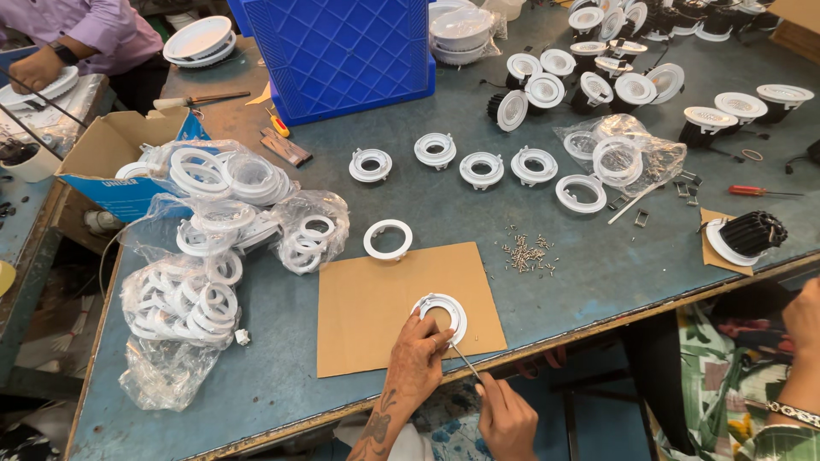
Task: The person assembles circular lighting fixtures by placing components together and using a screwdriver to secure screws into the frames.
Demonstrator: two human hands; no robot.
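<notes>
Right hand (pixel 506 418): nearest the camera, at the surface's front edge; its fingers are closed round the handle of a thin screwdriver (pixel 465 361), whose tip points up toward the ring.
Left hand (pixel 418 352): fingers curled over the near rim of the white ring (pixel 442 312), pinning it flat.
White ring: lies on the brown cardboard sheet (pixel 376 303), near the sheet's right front corner, partly covered by the left hand.
Doing it well: judging from the pose, the ring should stay pressed flat and the driver held in line with the screw, so the tip does not slip onto the plastic.
Spare ring (pixel 388 238): just beyond the cardboard's far edge.
Screws (pixel 528 254): a small loose heap to the right of the cardboard, within reach.
Row of rings (pixel 483 165): further back, set apart from each other.
Bagged rings (pixel 205 248): clear plastic bags heaped to the left.
Blue crate (pixel 342 53): at the far side of the blue surface (pixel 598 273).
Other people: a hand (pixel 36 68) at far left, an arm (pixel 799 358) at right, both well apart.
</notes>
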